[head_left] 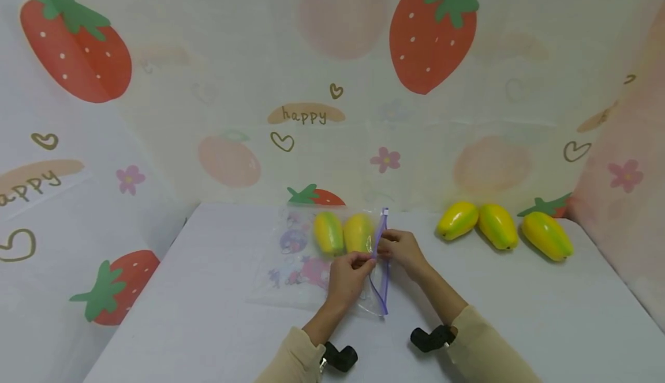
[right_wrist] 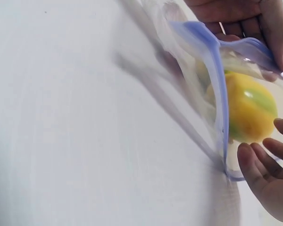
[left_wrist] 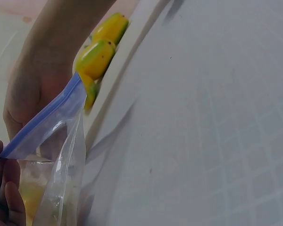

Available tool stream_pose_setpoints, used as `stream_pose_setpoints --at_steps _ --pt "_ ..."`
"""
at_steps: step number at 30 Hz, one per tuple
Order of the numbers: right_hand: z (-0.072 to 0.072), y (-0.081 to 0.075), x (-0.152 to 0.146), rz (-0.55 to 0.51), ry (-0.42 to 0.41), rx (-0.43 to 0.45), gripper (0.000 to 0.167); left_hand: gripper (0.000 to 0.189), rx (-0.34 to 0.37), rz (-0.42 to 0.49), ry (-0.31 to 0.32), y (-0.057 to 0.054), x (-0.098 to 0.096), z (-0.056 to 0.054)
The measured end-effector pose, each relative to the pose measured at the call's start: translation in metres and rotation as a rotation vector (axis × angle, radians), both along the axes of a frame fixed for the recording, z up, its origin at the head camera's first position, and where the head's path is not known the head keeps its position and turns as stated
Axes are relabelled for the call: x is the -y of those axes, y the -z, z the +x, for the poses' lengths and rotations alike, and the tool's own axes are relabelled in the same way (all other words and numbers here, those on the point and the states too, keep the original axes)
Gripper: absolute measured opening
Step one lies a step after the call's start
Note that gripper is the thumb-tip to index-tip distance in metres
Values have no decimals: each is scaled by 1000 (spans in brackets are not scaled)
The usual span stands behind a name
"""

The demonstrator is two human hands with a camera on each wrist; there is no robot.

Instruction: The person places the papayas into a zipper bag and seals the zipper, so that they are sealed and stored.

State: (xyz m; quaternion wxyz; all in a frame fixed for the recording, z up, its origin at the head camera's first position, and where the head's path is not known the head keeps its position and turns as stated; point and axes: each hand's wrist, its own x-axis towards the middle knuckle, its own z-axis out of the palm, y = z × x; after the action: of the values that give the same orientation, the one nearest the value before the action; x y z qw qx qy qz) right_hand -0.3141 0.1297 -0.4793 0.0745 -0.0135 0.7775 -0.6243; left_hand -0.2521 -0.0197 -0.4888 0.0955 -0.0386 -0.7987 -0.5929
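Observation:
A clear zip bag with printed cartoon figures and a purple zip edge lies on the table, its mouth toward the right. Two glossy yellow-green papaya-like fruits are inside it. My left hand pinches the near side of the bag's mouth between thumb and fingers, holding the edge raised. At the opening is my right hand, its fingers loosely bent and spread beside the nearer fruit. In the right wrist view a small gap shows between those fingertips and the fruit.
Three more such fruits lie in a row at the back right of the white table. A strawberry-printed backdrop stands behind and at both sides. Black wrist mounts sit under both forearms.

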Motion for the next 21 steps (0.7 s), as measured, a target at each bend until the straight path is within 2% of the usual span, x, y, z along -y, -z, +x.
stream_pose_setpoints --at_steps 6,14,21 --pt "1 -3 -9 49 -7 21 38 15 11 1 1 -1 1 1" --pt "0 -5 -18 92 -24 -14 37 16 4 -1 5 0 1 2" --pt "2 -15 -24 154 -8 -14 37 16 0 2 3 0 1 1"
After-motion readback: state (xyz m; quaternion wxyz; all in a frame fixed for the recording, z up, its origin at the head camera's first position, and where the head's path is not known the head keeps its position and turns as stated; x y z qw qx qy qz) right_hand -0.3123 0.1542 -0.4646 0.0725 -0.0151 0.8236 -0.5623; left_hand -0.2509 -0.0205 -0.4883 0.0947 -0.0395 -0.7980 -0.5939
